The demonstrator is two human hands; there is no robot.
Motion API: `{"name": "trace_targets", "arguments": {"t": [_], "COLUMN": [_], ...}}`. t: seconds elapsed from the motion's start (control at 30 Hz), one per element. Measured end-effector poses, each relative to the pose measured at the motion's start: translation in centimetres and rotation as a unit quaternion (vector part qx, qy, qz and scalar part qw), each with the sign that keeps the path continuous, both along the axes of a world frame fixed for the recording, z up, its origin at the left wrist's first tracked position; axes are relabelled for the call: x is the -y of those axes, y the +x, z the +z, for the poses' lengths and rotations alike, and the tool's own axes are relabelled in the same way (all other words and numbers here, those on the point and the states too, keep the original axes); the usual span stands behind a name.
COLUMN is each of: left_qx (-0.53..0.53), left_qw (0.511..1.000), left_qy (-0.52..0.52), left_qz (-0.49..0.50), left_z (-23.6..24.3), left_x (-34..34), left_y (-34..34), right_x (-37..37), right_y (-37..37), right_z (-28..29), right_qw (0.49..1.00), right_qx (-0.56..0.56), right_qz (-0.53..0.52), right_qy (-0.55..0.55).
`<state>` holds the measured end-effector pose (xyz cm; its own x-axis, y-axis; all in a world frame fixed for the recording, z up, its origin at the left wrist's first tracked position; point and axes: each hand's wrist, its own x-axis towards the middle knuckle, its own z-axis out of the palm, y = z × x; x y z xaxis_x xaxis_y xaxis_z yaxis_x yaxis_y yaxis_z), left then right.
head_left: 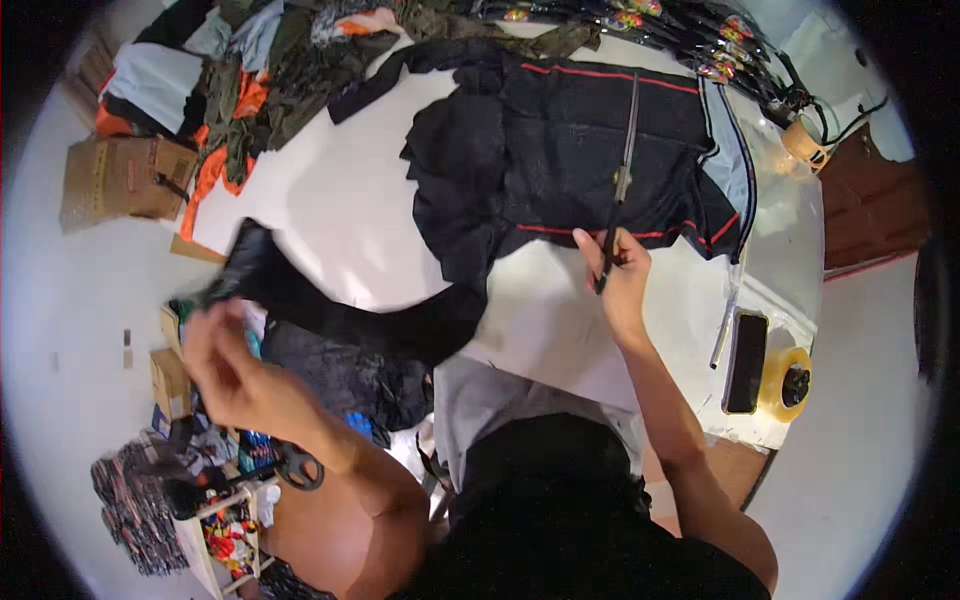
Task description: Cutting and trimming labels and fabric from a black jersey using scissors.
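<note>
The right hand has its grip closed around the black handles of a pair of scissors. The long blades point away from the person and lie across a black garment with red trim. The garment is spread over the white bench, in front of the person and mostly right of the middle. Its left part is plain black and uneven along the edge, and one black sleeve stretches toward the upper left.

A second black length of cloth runs from the garment's lower left in a curve toward the left hand. That hand is raised at the left, its fingertips at the cloth's far end; both are blurred, so I cannot tell whether the grip is closed on it or loose.

Beside the garment's right end lies a pale blue piece with dark edging. Nearer the person on the right are a thin white pen, a black phone and, just beside the phone, a yellow roll of tape with a small black thing on it. Dark green and orange clothes are heaped at the upper left, near a cardboard box. Shiny wrapped packets lie along the bench's far right edge.
</note>
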<state>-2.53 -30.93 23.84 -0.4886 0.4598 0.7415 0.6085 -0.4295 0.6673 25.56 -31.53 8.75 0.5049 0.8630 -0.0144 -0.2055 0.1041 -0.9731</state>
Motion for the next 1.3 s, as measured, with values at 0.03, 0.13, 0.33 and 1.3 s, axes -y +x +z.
{"name": "trace_targets", "arguments": {"t": [0.03, 0.13, 0.33, 1.3], "left_qx": [-0.051, -0.126, -0.144, -0.237], "left_qw": [0.997, 0.980, 0.910, 0.917], "left_qy": [0.040, 0.147, -0.259, -0.320], "left_qz": [0.035, 0.056, -0.288, 0.009], "left_z": [1.6, 4.4, -1.2, -18.0], "left_x": [-0.8, -3.3, -11.3, -44.3], "left_y": [0.1, 2.0, 6.2, 3.8], "right_x": [-1.2, -4.6, -7.0, -7.1], "right_y": [0.2, 0.8, 1.2, 1.1], "right_z": [-1.0, -4.0, -8.0, -5.2], "right_qw": [1.000, 0.997, 0.988, 1.000], "right_qx": [0.013, 0.040, 0.118, -0.012], "right_qz": [-0.022, -0.063, -0.096, -0.006], "right_qy": [0.014, 0.038, 0.006, -0.018]}}
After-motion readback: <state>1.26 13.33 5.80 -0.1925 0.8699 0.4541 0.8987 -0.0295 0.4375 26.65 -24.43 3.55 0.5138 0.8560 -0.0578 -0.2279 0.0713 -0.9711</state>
